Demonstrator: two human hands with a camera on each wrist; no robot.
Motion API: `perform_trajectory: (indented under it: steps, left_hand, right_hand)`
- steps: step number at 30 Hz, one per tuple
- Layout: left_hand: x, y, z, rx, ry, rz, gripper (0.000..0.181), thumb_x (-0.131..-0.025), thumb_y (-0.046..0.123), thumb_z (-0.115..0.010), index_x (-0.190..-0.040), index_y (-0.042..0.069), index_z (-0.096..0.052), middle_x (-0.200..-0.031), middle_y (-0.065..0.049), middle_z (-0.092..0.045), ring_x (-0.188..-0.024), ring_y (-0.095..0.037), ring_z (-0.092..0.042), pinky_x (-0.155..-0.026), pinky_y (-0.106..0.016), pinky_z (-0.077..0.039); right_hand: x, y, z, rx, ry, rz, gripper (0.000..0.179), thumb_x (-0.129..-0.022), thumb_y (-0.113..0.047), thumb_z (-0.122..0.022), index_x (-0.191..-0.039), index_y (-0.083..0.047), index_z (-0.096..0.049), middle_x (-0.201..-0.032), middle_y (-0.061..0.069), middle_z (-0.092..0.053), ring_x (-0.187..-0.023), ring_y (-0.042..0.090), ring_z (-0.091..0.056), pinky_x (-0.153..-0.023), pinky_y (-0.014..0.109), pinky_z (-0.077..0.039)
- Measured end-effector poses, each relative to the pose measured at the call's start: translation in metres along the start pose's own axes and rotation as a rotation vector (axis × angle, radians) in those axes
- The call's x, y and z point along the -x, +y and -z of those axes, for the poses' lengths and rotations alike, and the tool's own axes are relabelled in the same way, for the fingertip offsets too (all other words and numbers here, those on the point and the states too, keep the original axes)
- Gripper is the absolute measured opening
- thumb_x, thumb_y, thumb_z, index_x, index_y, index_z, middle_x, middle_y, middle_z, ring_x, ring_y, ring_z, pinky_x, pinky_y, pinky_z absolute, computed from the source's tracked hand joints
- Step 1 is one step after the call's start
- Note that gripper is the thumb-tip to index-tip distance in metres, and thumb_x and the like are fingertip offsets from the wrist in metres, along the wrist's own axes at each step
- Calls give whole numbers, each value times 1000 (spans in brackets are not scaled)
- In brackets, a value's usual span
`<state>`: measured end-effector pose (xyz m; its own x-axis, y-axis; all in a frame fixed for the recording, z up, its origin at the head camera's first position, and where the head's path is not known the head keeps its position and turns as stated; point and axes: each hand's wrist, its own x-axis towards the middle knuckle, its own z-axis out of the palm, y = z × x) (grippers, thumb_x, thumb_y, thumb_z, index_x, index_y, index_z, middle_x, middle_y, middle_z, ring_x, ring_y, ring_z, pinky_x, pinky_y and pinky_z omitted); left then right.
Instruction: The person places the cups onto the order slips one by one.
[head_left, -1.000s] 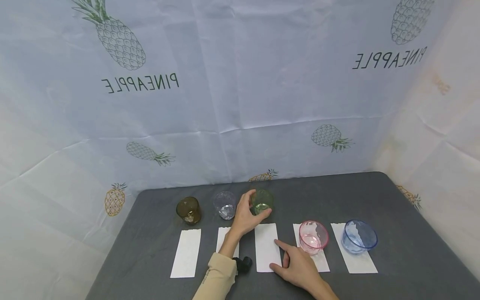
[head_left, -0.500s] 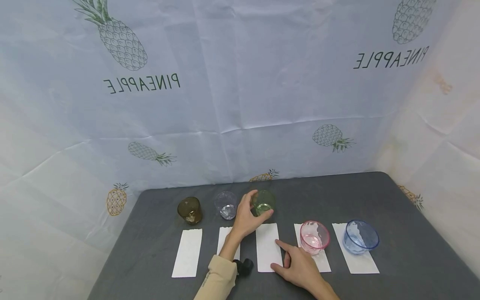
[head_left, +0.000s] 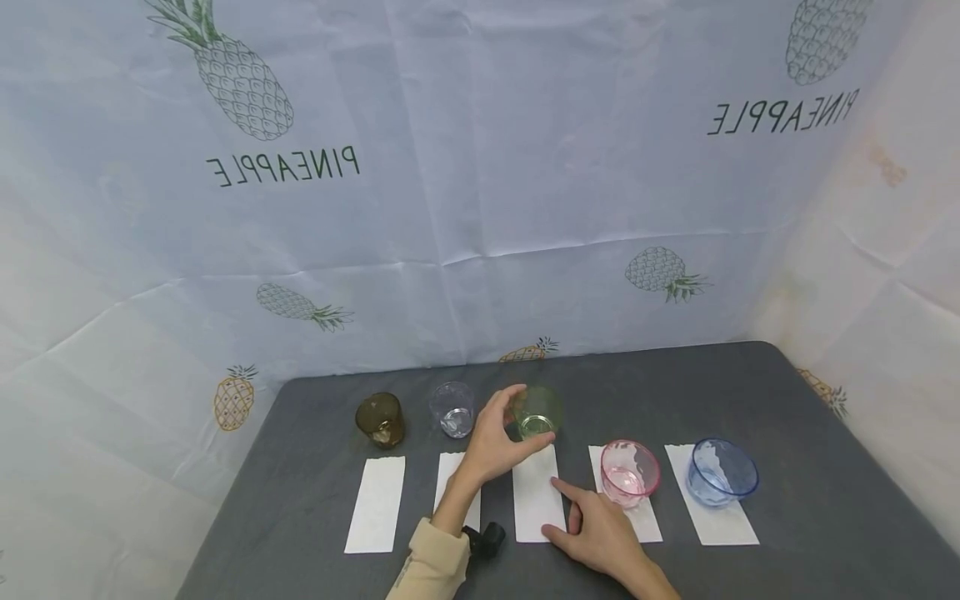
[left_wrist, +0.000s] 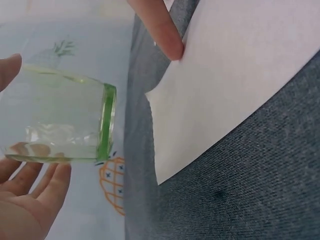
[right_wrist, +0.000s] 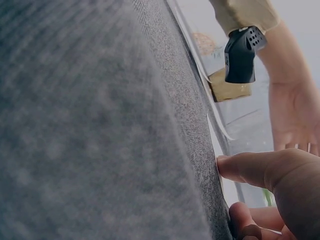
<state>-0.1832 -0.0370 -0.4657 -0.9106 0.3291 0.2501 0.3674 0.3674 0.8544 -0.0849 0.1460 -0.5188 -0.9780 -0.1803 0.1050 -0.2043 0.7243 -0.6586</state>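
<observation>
My left hand [head_left: 495, 442] grips a clear green glass [head_left: 538, 414] between thumb and fingers. In the left wrist view the glass [left_wrist: 60, 115] shows its thick green base apart from the dark cloth, so it is held up. Below it, near the middle, lies a white paper strip [head_left: 534, 500]. My right hand [head_left: 596, 533] rests at this strip's right edge, with the extended index finger and the thumb touching the paper. In the right wrist view the right thumb [right_wrist: 250, 167] presses on the paper's edge; the lower fingers are partly cut off.
A brown glass [head_left: 379, 421] and a colourless glass [head_left: 453, 411] stand left of the green one. A pink-rimmed glass [head_left: 628, 475] and a blue glass [head_left: 720, 475] stand on strips at the right. Another strip [head_left: 377, 504] lies at the left. A patterned curtain backs the table.
My left hand has lifted the green glass from its spot and moved it slightly right and toward me. The right hand has stayed on the paper.
</observation>
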Motion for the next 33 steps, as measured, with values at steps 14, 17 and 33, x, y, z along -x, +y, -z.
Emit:
perform_trajectory:
  steps: [14, 17, 33]
  left_hand:
    - [14, 8, 4, -20, -43, 25, 80, -82, 36, -84, -148, 8, -49, -138, -12, -59, -127, -27, -59, -105, -48, -54]
    - [17, 10, 5, -16, -56, 34, 80, -81, 36, -85, -148, 8, -49, -139, -11, -58, -128, -27, -59, -106, -48, -54]
    - [30, 12, 8, -15, -111, 36, 80, -79, 33, -88, -145, 8, -51, -141, -13, -59, -128, -29, -60, -102, -43, -58]
  right_hand:
    - [1, -1, 0, 6, -5, -1, 65, -74, -37, -89, -129, -6, -71, -54, -20, -45, -49, -6, -35, -48, 17, -31]
    - [1, -1, 0, 7, -4, -3, 65, -74, -37, -88, -129, -6, -70, -55, -20, -44, -49, -6, -35, -48, 16, -31]
    - [1, -3, 1, 6, -9, -23, 66, -74, -36, -89, -129, -6, -70, -55, -19, -45, -49, -5, -35, -48, 17, -31]
